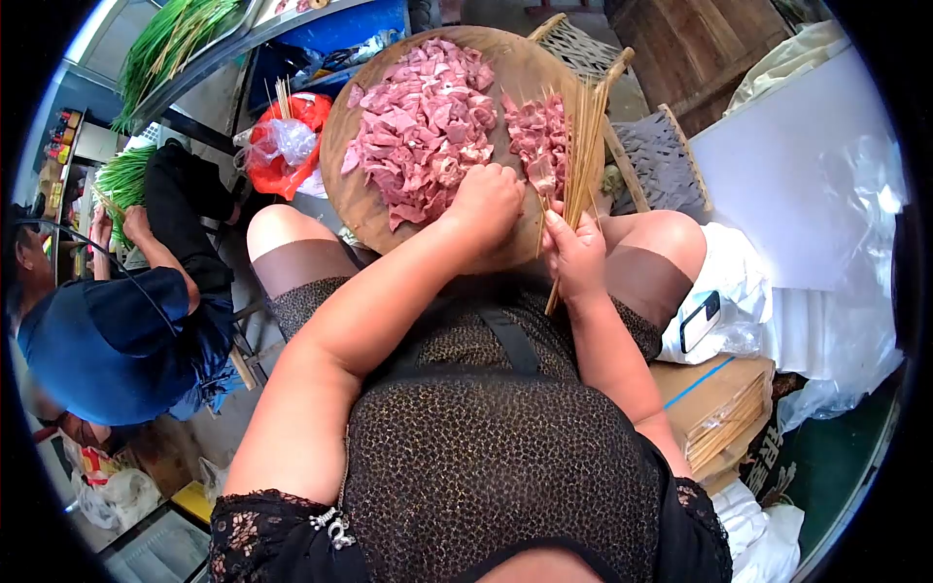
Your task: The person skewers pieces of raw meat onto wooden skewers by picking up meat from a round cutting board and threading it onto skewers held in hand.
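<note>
A round wooden chopping board rests across my knees, bearing a big heap of raw meat pieces. To its right lies a smaller group of threaded meat skewers. My right hand is closed around a bundle of thin bamboo skewers, which point up and away from me. A piece of meat sits by the right fingertips, seemingly on a skewer. My left hand is closed at the near edge of the heap, its fingertips turned toward the right hand; what they pinch is hidden.
At the left, a person in a dark blue top handles green stalks. A red plastic bag with sticks stands left of the board. A woven stool, a phone and a cardboard box are on the right.
</note>
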Action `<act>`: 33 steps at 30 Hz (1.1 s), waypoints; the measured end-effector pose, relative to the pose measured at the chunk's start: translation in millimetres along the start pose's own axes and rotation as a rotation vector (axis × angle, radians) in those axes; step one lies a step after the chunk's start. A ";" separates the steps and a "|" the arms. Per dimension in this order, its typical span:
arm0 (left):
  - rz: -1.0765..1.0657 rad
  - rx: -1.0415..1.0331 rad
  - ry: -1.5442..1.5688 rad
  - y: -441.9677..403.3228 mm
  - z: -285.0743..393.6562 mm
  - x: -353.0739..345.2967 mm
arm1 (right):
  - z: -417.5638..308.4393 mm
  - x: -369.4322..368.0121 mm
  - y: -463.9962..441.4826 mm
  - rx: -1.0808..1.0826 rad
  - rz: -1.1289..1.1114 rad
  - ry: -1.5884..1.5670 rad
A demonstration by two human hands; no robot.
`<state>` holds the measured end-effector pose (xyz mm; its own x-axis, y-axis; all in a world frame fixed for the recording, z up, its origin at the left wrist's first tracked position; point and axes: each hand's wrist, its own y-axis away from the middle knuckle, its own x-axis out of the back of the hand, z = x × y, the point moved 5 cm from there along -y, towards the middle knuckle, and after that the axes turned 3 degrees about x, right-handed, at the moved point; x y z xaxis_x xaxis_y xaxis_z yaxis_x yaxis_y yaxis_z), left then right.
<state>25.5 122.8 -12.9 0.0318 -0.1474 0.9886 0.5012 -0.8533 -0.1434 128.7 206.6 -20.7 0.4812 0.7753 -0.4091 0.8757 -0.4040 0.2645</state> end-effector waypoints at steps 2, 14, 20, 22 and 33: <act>0.022 0.078 0.165 2.6 -9.6 6.4 | 1.1 0.8 -0.1 0.008 -0.010 -0.004; 0.345 0.709 2.093 39.0 -120.6 30.0 | 16.0 -21.0 6.2 -0.146 -0.259 0.164; 0.349 0.714 2.179 40.2 -113.9 29.1 | 17.3 -21.2 10.6 -0.176 -0.248 0.237; 0.467 0.777 2.206 41.7 -119.1 28.6 | 15.8 -21.2 10.5 -0.171 -0.241 0.246; 0.280 0.761 2.158 47.5 -109.5 38.0 | 12.9 -14.3 10.3 -0.124 -0.248 0.290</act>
<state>-44.1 21.9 12.7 -0.2548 -0.7592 -0.5989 0.7874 -0.5224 0.3273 131.4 185.1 -23.5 0.2086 0.9541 -0.2147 0.9440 -0.1391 0.2990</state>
